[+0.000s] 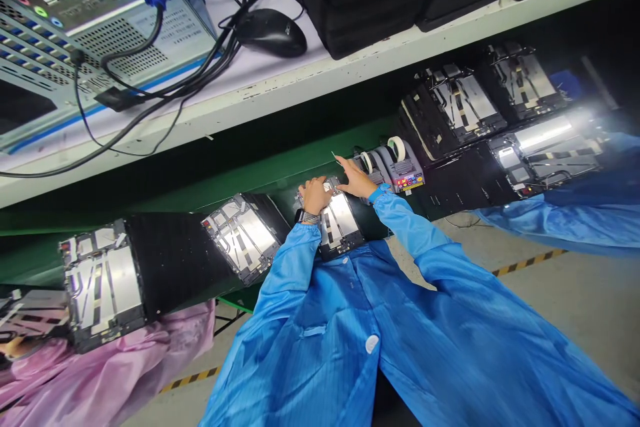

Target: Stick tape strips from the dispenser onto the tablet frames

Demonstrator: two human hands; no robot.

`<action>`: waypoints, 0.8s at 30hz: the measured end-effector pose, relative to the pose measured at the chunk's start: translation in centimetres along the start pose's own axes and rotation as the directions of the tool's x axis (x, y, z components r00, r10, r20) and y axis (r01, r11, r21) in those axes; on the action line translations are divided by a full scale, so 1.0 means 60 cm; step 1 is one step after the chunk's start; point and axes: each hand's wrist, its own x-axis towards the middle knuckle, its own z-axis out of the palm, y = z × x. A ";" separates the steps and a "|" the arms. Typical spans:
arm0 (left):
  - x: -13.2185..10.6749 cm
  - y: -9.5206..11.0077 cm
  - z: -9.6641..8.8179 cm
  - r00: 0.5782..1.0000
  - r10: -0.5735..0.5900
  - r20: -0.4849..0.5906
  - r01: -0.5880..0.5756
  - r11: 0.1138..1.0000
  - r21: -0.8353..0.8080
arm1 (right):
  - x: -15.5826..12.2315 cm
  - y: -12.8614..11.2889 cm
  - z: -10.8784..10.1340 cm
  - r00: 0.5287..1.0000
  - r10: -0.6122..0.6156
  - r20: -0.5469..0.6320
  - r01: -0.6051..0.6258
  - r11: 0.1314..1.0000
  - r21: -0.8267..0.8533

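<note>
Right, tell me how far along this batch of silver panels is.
Looks done: the silver open-backed panel on the green belt already carries dark strips. In hand: a matching striped panel under the left hand and right hand. Left: perhaps the striped panels on black sheets beyond the grey tape dispenser, though I cannot tell whether those are finished.

Our left hand (315,195) rests on a tablet frame (341,227); our right hand (356,179) pinches a slim metal tool (333,156).
</note>
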 end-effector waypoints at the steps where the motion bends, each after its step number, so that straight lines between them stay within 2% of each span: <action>1: 0.003 -0.001 -0.003 1.000 -0.001 0.012 0.001 1.000 -0.006 | 0.002 -0.002 -0.005 1.000 -0.006 -0.003 0.006 1.000 -0.009; 5: 0.012 -0.007 -0.012 0.997 -0.025 0.067 0.028 0.999 -0.045 | 0.013 -0.007 -0.022 0.998 0.052 -0.041 -0.048 0.994 0.099; 8: 0.017 -0.009 -0.015 0.996 -0.037 0.083 0.042 0.997 -0.062 | 0.019 -0.013 -0.024 0.993 0.085 0.080 -0.098 0.980 0.174; 11: 0.022 -0.011 -0.015 0.995 -0.041 0.089 0.047 0.996 -0.070 | 0.023 -0.025 -0.014 0.975 0.063 0.211 -0.085 0.992 0.097; 17: 0.027 -0.015 -0.012 0.995 -0.033 0.091 0.041 0.996 -0.083 | 0.036 -0.045 -0.004 0.958 0.097 0.271 -0.063 0.989 -0.131; 24: 0.032 -0.017 -0.010 0.994 -0.033 0.101 0.040 0.997 -0.066 | 0.048 -0.061 -0.021 0.922 0.113 0.370 -0.064 0.988 -0.143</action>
